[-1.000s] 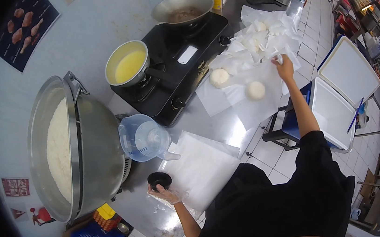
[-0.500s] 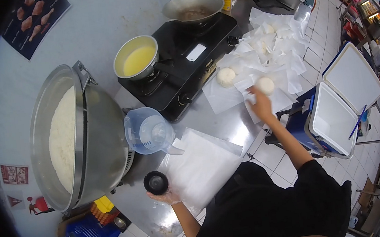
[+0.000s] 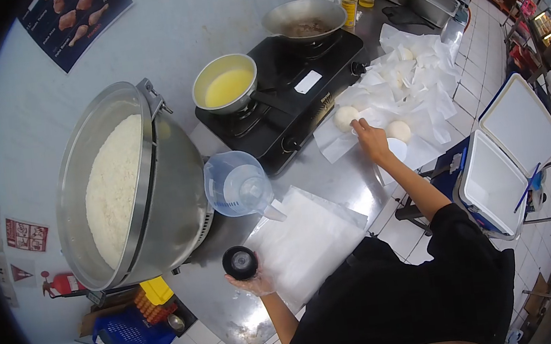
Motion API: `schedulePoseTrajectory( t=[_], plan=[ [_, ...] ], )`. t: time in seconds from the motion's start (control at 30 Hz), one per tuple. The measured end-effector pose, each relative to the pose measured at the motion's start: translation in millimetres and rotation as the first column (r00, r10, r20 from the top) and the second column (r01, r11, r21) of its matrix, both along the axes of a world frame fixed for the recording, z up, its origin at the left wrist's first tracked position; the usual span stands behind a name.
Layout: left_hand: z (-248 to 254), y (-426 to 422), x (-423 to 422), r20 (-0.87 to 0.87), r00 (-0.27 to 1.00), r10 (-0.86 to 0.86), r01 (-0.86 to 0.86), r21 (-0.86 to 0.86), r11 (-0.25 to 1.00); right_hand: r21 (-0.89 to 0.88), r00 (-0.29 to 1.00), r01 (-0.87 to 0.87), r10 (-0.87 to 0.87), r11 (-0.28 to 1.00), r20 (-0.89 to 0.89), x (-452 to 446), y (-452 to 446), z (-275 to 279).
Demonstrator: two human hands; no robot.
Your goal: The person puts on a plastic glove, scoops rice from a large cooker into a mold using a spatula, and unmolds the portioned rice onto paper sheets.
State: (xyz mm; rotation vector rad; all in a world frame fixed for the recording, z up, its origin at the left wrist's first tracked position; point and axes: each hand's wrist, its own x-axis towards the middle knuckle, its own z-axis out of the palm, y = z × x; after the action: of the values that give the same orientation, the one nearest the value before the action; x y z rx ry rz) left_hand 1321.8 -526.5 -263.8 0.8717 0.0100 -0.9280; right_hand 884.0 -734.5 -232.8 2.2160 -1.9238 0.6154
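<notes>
My left hand (image 3: 254, 283), in a clear plastic glove, is closed round a small black round mould (image 3: 240, 263) beside a stack of white paper sheets (image 3: 311, 243). Farther right, my right hand (image 3: 371, 139) has its fingers pinched at the edge of the paper near two white rice rounds; one round (image 3: 346, 118) lies just beyond the fingertips, the other (image 3: 398, 132) to their right. What the fingertips grip is too small to make out. Crumpled white papers (image 3: 414, 74) spread behind the rounds.
A large pot of rice (image 3: 179, 190) stands at the left, beside a clear measuring jug (image 3: 236, 186). On the black stove (image 3: 282, 113) are a saucepan of yellow liquid (image 3: 225, 86) and a wok (image 3: 304, 20). An open cooler (image 3: 490, 175) stands right of the table.
My right hand has moved left, from the far paper edge across the second round to beside the first. My left hand still holds the mould. The view has shifted.
</notes>
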Motion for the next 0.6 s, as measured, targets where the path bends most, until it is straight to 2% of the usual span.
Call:
schedulePoseTrajectory(
  t=[0.1,0.2,0.3,0.4,0.5,0.6],
  plan=[
    [0.7,0.0,-0.1,-0.022,1.000,0.001,-0.002,-0.017,1.000,0.030,0.990,0.140,-0.141,0.990,0.024,12.0,10.3,2.5],
    [-3.5,-0.5,-0.9,0.033,0.999,0.042,-0.042,-0.003,0.999,0.060,0.923,0.365,-0.370,0.929,0.111,27.5,31.2,12.4],
    [0.2,-0.5,-0.6,0.006,1.000,0.006,-0.005,-0.013,1.000,0.001,0.932,0.363,-0.363,0.932,0.010,16.6,29.7,9.5],
    [-0.3,-0.8,0.2,-0.006,1.000,-0.008,0.008,-0.007,1.000,-0.125,0.991,0.123,-0.129,0.985,-0.042,-6.6,8.6,-1.6],
    [-9.3,0.5,5.1,0.020,1.000,-0.015,0.015,-0.004,1.000,-0.162,0.997,-0.033,0.021,0.986,-0.076,-23.7,-20.8,-12.3],
    [-10.6,-0.2,5.4,-0.008,1.000,0.002,-0.002,-0.008,1.000,-0.126,0.971,-0.207,0.188,0.970,-0.145,-21.5,-43.1,-0.8]
  ],
)
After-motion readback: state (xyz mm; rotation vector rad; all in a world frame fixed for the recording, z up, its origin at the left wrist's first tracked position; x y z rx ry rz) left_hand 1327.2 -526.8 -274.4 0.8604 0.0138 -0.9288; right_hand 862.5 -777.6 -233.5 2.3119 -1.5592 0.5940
